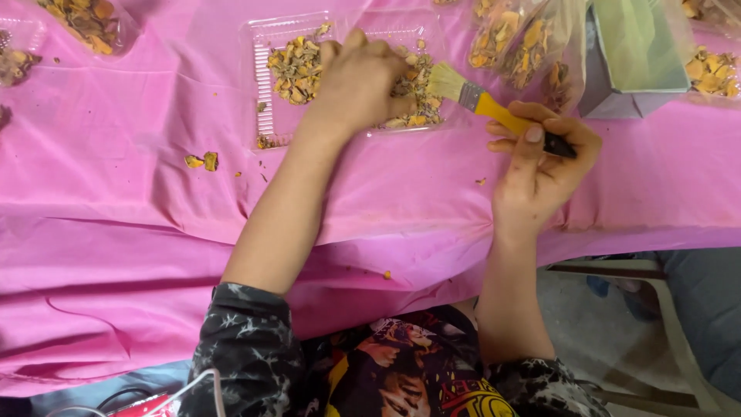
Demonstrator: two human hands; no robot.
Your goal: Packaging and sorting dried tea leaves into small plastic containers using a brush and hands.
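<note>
A: Head view, top centre: left hand point(359, 81) curled over the clear plastic tray point(266, 85), fingers closed in the dried yellow-brown pieces point(293, 69). Exact grip hidden from here.

B: Right?

A: Right hand point(540, 158), centre right, clamped on the brush point(494, 108) by its yellow handle, bristles touching the tray's right edge.

B: Progress?

A: Midway, I'd say. Tray holds two heaps, left part partly bare; loose bits point(202, 161) lie on the pink desk cover point(116, 193).

B: Other containers?

A: Clear bags point(517, 38) of the same pieces upper right, grey box point(637, 58) beside them, another tray point(85, 23) upper left.
</note>
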